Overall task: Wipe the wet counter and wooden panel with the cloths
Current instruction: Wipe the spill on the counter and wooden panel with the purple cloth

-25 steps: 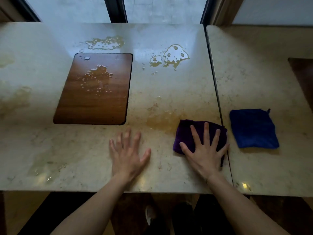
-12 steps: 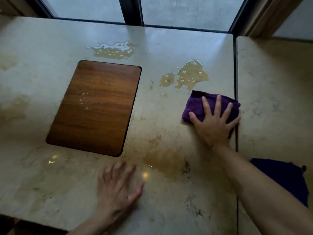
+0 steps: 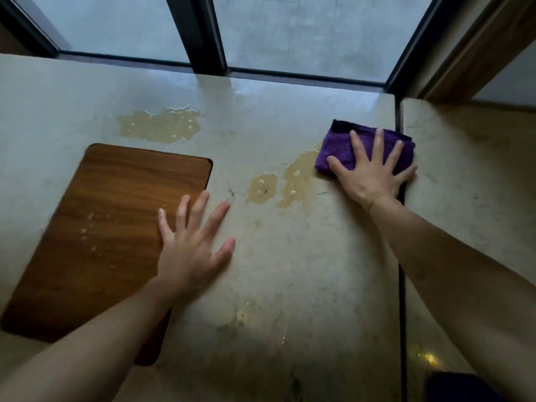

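The right hand [image 3: 374,172] presses the purple cloth [image 3: 345,147] flat, fingers spread, just right of the nearest puddle [image 3: 293,184] on the counter [image 3: 290,271], seemingly poised to sweep it, while the left hand [image 3: 193,242], fingers splayed, braces across the wooden panel [image 3: 116,221] edge.

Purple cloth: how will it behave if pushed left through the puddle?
The purple cloth looks soft and folded, so it may bunch unless pressed flat, as the right hand does. Probably it slides easily on the smooth wet counter and grows heavier soaking the puddle.
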